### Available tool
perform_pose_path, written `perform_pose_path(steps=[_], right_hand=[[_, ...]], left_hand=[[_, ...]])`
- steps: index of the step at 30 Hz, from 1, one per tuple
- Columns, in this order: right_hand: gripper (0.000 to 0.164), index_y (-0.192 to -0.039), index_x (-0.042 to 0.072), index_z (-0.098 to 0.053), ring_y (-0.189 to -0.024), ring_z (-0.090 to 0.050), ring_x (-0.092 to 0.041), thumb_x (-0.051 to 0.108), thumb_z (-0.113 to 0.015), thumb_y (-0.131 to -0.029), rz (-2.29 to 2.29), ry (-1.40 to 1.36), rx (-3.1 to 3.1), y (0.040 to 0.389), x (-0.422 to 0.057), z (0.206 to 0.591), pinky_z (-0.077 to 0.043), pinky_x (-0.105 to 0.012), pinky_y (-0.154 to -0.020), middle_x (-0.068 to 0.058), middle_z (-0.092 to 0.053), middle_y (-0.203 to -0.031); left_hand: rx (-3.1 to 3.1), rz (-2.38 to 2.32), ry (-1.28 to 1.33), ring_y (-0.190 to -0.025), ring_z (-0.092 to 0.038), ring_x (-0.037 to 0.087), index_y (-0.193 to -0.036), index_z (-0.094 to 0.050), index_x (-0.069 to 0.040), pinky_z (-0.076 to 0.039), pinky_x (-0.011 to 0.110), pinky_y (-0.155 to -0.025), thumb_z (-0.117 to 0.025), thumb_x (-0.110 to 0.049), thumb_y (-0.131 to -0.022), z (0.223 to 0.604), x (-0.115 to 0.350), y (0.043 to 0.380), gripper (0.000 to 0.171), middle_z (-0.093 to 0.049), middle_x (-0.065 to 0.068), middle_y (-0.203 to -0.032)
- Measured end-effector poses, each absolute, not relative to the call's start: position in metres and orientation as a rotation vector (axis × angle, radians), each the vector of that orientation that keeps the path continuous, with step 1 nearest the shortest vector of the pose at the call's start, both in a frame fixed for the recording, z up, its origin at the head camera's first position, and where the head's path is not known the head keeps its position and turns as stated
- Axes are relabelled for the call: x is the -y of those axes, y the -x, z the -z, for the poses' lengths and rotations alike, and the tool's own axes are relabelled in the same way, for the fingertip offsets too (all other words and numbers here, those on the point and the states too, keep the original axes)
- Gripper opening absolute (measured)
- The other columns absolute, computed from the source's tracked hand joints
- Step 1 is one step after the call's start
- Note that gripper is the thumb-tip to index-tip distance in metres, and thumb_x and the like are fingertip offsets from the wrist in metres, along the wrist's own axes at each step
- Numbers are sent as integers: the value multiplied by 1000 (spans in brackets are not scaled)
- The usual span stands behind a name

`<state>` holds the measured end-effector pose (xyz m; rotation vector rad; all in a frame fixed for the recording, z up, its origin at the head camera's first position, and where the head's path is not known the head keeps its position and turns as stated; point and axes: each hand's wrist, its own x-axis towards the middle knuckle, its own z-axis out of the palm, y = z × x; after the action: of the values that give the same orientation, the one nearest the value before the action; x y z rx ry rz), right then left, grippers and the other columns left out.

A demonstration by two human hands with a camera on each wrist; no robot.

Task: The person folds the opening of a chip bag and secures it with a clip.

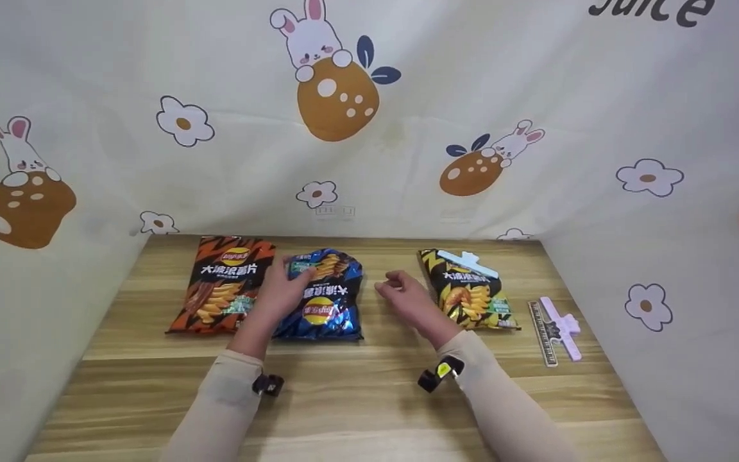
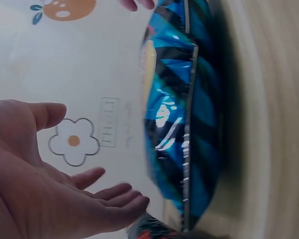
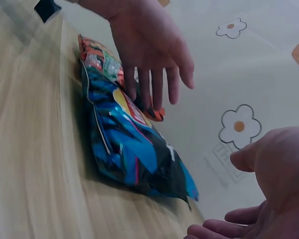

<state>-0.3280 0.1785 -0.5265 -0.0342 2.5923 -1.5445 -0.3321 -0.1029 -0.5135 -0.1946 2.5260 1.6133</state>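
Observation:
A blue bag of potato chips (image 1: 334, 324) lies on the wooden table, its printing upside down in the head view. My left hand (image 1: 283, 292) hovers at that bag's left side; in the left wrist view the fingers (image 2: 107, 209) are extended and apart from the bag. Loosely bent, my right hand (image 1: 413, 305) is held over the table between the blue bag and a yellow-and-black chip bag (image 1: 475, 305). It holds nothing. Across the top of the yellow bag sits a light blue sealing clip (image 1: 469, 263).
Left of the blue bag lies an orange-and-black chip bag (image 1: 219, 289), partly behind my left hand. A transparent clip (image 1: 539, 333) and a lilac clip (image 1: 562, 327) lie together at the table's right. A patterned cloth (image 1: 401, 173) hangs behind the table (image 1: 356, 404).

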Motion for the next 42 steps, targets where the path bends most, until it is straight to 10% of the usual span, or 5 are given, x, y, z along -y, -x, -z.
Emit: perform_pose_path(steps=[13,42], right_hand=[[83,-161,-14,-37,-136,-62,-39,45,-63,-110,1748,-123,-2274,332,-134,542,-48,-50,-120,-27,-64,-143],[74,-156,-11,-47,-120,-72,-33,30,-78,-102,2018,-211,-1982,339,-103,551,-61,-44,-103,-22,-69,-135]], left_hand=[[-2374,-1706,350,-169,4,42,-175,13,-9,-5,57,-136,-64,-49,-108,551,104,360,110,8,24,-183],[-2258,-1773,488,-162,-27,44,-173,-14,5,-25,56,-133,-58,-43,-110,539,99,350,91,-22,31,-176]])
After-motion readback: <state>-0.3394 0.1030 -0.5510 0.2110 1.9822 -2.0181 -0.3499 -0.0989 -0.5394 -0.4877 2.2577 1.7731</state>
